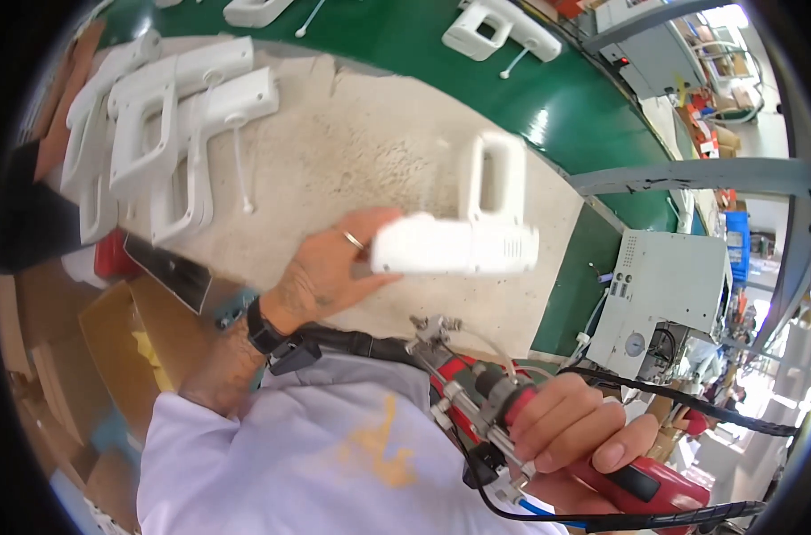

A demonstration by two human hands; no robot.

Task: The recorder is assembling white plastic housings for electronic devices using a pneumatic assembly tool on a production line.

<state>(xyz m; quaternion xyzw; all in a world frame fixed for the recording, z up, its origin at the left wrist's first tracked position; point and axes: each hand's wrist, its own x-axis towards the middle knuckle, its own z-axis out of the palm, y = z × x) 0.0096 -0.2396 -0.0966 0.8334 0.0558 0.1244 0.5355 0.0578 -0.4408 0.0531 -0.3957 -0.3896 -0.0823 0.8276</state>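
My left hand (334,263), a ring on one finger and a dark watch on the wrist, grips the left end of a white gun-shaped plastic housing (455,247). The housing's looped handle points away from me, and its body lies crosswise over the pale work board (370,143). My right hand (579,428) is wrapped around a red power screwdriver (664,486) at the lower right. Metal rods, a clear tube and a screw-feed nozzle (434,332) are fixed to the tool's front. The nozzle points up and left, apart from the housing.
Several similar white housings (147,134) are bunched at the far left; another housing (490,31) lies on the green surface (379,36) beyond. A grey-white machine box (660,294) with a gauge stands right. Black cables (691,401) run beside my right hand. An open carton (124,348) sits lower left.
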